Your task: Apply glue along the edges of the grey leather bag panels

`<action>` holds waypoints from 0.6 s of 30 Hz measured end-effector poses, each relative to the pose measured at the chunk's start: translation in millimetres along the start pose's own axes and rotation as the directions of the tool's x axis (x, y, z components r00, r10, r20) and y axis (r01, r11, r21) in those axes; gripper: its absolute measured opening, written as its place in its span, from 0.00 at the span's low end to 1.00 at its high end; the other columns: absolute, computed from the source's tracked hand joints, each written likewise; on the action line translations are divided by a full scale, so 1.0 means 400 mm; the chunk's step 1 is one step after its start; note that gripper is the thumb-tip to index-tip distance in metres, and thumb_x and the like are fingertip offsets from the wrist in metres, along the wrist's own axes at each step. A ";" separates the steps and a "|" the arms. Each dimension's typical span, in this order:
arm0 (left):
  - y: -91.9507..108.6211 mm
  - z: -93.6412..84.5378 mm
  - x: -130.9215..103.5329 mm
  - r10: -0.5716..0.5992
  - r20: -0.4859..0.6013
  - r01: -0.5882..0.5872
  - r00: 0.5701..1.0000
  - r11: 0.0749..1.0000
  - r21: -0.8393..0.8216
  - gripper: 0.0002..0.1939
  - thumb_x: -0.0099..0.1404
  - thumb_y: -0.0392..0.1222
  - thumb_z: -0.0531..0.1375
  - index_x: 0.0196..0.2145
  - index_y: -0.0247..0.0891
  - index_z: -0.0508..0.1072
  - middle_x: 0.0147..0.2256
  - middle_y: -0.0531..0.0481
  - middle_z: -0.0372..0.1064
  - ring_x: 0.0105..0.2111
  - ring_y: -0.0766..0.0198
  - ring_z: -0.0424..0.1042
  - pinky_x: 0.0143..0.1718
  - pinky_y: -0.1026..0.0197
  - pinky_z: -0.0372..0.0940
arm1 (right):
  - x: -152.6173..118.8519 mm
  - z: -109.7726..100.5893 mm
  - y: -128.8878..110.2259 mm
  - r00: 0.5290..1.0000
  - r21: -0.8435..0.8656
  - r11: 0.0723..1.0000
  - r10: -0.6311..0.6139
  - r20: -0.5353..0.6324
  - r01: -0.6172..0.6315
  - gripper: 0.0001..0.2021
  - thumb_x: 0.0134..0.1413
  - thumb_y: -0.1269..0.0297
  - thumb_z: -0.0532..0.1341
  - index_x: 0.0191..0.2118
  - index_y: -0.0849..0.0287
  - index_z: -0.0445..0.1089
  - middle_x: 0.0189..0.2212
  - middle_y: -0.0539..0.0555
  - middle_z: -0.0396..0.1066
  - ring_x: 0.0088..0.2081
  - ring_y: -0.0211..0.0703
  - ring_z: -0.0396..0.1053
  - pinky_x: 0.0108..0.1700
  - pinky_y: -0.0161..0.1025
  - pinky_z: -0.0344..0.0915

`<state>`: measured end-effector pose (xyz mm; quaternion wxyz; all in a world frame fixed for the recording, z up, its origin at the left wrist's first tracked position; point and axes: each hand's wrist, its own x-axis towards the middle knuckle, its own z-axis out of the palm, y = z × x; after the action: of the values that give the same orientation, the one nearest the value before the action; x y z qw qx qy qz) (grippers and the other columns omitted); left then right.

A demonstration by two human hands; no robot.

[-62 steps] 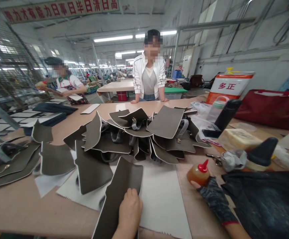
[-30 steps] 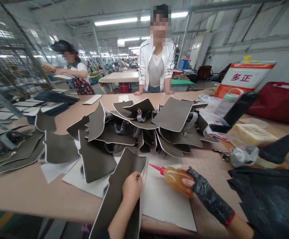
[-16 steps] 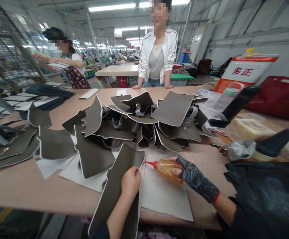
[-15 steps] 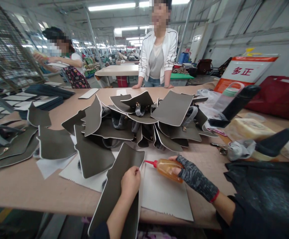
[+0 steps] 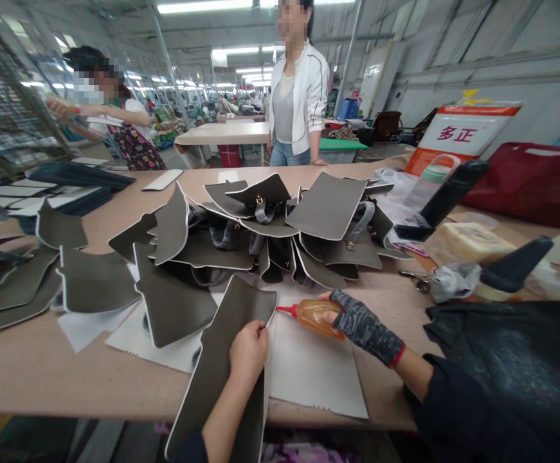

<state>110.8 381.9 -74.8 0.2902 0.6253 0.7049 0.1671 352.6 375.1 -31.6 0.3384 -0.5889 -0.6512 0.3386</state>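
My bare left hand (image 5: 249, 350) is closed on the right edge of a dark grey-brown bag panel (image 5: 226, 328) with a pale border. The panel slants from the table's front edge toward the pile. In a fingerless grey knit glove, my right hand (image 5: 352, 318) is wrapped round an amber squeeze bottle (image 5: 316, 317). Its red nozzle points left, with the tip at the panel's upper right edge; whether it touches, I cannot tell. Beneath lies a white sheet (image 5: 313, 373). Beyond my hands is a heap of similar panels (image 5: 328, 206), some with plastic-wrapped handles and gold-coloured fittings.
More panels (image 5: 96, 280) lie at left on the table (image 5: 67, 379). At right are black plastic (image 5: 506, 360), a yellowish block (image 5: 475, 241), a clear bottle (image 5: 434, 183) and a red bag (image 5: 540, 183). One person (image 5: 294, 96) stands across the table, another (image 5: 125, 132) at far left.
My view has shifted slightly to the right. The person across the table has turned and taken one hand off the tabletop. Both my hands keep their holds, with the nozzle still at the panel's edge.
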 end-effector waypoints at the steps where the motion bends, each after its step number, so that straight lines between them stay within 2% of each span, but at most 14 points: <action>1: 0.000 0.000 0.000 0.002 -0.002 -0.002 1.000 1.000 0.000 0.12 0.61 0.38 0.52 0.38 0.38 0.74 0.37 0.47 0.75 0.36 0.63 0.72 0.35 0.66 0.59 | 0.000 0.001 0.000 1.000 -0.001 1.000 0.006 0.000 -0.006 0.18 0.47 0.55 0.55 0.42 0.60 0.67 0.39 0.59 0.71 0.40 0.51 0.70 0.44 0.48 0.66; 4: 0.001 0.000 -0.001 0.007 -0.007 -0.007 1.000 1.000 -0.004 0.13 0.61 0.38 0.52 0.39 0.37 0.74 0.37 0.47 0.75 0.36 0.63 0.72 0.36 0.66 0.59 | 0.000 0.001 0.001 1.000 -0.001 1.000 0.013 0.006 -0.013 0.19 0.46 0.54 0.55 0.42 0.60 0.68 0.38 0.58 0.72 0.38 0.51 0.70 0.42 0.48 0.67; 8: 0.003 -0.001 -0.002 0.011 -0.008 -0.011 1.000 1.000 -0.006 0.12 0.61 0.38 0.52 0.39 0.37 0.74 0.38 0.46 0.75 0.36 0.63 0.72 0.36 0.65 0.60 | 0.000 -0.005 0.001 1.000 -0.009 1.000 0.012 0.004 -0.012 0.19 0.46 0.54 0.55 0.43 0.60 0.67 0.41 0.60 0.71 0.43 0.52 0.69 0.47 0.48 0.65; 13: 0.006 -0.003 -0.002 0.014 -0.005 -0.014 1.000 1.000 -0.008 0.12 0.61 0.38 0.52 0.38 0.37 0.74 0.37 0.46 0.75 0.36 0.61 0.72 0.36 0.64 0.60 | 0.001 -0.008 0.009 0.999 -0.007 1.000 0.008 0.047 -0.007 0.18 0.45 0.56 0.55 0.42 0.60 0.68 0.38 0.58 0.72 0.38 0.50 0.70 0.42 0.46 0.67; 18: 0.004 -0.004 -0.001 0.011 -0.006 -0.011 1.000 1.000 -0.012 0.12 0.61 0.38 0.52 0.38 0.37 0.74 0.37 0.46 0.75 0.37 0.61 0.72 0.36 0.64 0.60 | 0.009 0.001 0.033 1.000 0.004 1.000 0.001 0.030 -0.001 0.20 0.49 0.56 0.54 0.47 0.60 0.65 0.42 0.58 0.71 0.42 0.49 0.69 0.45 0.45 0.66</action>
<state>111.2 382.1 -72.5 0.2912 0.6268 0.7012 0.1749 359.1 379.8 -42.6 0.3296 -0.5834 -0.6553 0.3488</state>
